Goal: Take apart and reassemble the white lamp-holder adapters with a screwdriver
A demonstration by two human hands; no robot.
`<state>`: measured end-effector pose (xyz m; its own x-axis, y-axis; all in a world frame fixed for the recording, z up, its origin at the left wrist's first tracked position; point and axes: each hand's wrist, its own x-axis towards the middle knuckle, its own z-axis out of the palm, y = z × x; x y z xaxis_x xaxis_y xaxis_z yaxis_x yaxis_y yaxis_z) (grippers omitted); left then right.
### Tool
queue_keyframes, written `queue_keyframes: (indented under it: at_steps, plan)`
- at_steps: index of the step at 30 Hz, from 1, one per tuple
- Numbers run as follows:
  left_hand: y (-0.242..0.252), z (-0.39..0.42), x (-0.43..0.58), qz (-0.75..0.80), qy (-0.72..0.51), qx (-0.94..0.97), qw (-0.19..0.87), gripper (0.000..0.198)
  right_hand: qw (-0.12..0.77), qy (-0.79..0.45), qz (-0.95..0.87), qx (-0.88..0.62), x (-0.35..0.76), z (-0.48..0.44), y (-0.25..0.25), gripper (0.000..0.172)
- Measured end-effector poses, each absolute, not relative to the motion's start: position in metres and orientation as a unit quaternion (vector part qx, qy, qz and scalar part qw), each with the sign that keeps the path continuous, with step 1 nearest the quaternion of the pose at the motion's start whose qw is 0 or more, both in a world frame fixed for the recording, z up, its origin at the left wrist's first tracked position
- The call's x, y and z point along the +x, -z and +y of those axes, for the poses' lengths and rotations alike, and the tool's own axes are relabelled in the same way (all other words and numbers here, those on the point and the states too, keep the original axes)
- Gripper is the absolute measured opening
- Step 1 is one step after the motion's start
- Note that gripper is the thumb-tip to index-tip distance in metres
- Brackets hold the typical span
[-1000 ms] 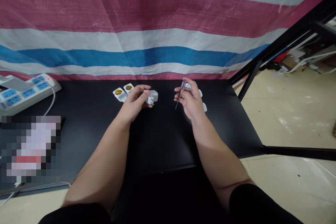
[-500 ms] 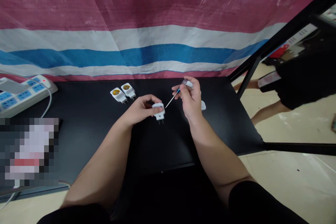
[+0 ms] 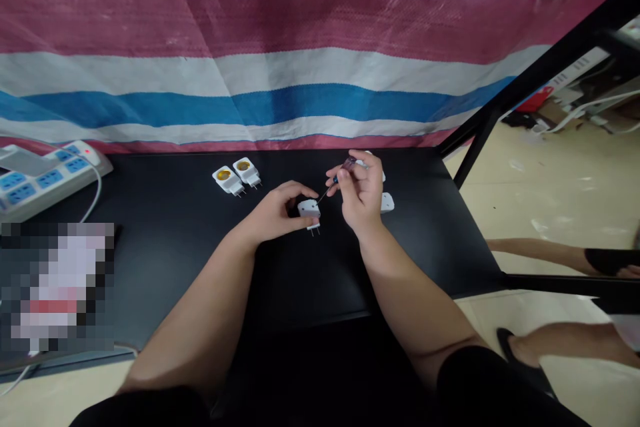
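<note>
My left hand is closed on a small white plug-in adapter, thumb along its near side, with its two prongs pointing toward me. Between the fingers of my right hand is a screwdriver with a clear and blue handle. Its thin shaft slants down to the left, and the tip meets the upper right of the adapter, where dark holes show. Two white plugs with round yellow centres, a left one and a right one, lie beyond my left hand. A white piece lies just right of my right hand, partly covered.
The black table carries a white power strip with blue sockets and a cable at the left. A blurred-out flat object lies nearer. Striped cloth hangs behind. Beyond the black frame, another person's legs show.
The adapter has shifted slightly right and turned in my left hand. The screwdriver tip has come onto its upper side. The other person has moved nearer at the right.
</note>
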<state>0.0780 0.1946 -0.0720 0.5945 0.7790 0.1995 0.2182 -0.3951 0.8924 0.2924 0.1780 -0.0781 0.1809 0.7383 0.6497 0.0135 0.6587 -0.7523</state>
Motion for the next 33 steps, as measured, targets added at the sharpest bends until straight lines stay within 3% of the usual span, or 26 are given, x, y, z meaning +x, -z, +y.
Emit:
queue_keyframes:
  at_steps: [4, 13, 18, 23, 33]
  plan:
    - [0.081, 0.195, 0.082, 0.296, -0.295, 0.776, 0.472, 0.038, 0.676, -0.253, -0.612, -0.324, 0.289, 0.175, 0.081, 0.032]
    - [0.082, 0.192, 0.084, 0.326, -0.225, 0.695, 0.600, 0.046, 0.639, -0.204, -0.660, -0.339, 0.291, 0.171, 0.087, 0.034]
    - [0.078, 0.190, 0.086, 0.349, -0.192, 0.655, 0.642, 0.046, 0.634, -0.097, -0.701, -0.312, 0.290, 0.172, 0.079, 0.036]
    - [0.079, 0.188, 0.091, 0.351, -0.203, 0.648, 0.645, 0.042, 0.650, -0.002, -0.693, -0.313, 0.285, 0.172, 0.067, 0.025]
    - [0.075, 0.185, 0.095, 0.357, -0.210, 0.651, 0.636, 0.047, 0.657, -0.054, -0.680, -0.319, 0.287, 0.171, 0.060, 0.016]
